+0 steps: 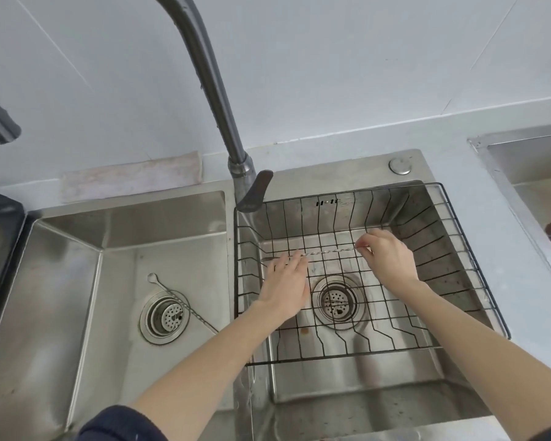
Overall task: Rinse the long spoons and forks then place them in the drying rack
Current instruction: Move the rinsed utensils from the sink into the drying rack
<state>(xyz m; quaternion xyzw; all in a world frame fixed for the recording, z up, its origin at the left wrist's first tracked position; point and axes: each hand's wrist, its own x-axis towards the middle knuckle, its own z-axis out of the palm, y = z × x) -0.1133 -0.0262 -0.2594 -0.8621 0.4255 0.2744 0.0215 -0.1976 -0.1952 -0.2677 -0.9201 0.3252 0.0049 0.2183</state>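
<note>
Long twisted-handle utensil (pixel 323 252) lies crosswise over the black wire drying rack (pixel 458 259) that sits in the right sink basin (pixel 347 386), held at both ends. Right hand (pixel 387 259) pinches one end between fingertips; left hand (pixel 287 288) rests flat, fingers extended over the other end (whether it truly grips, I cannot tell). A second long spoon (pixel 178 300) lies in the left basin (pixel 77 281), its handle crossing the drain strainer (pixel 164 316). A grey faucet (pixel 217 106) rises between the basins.
</note>
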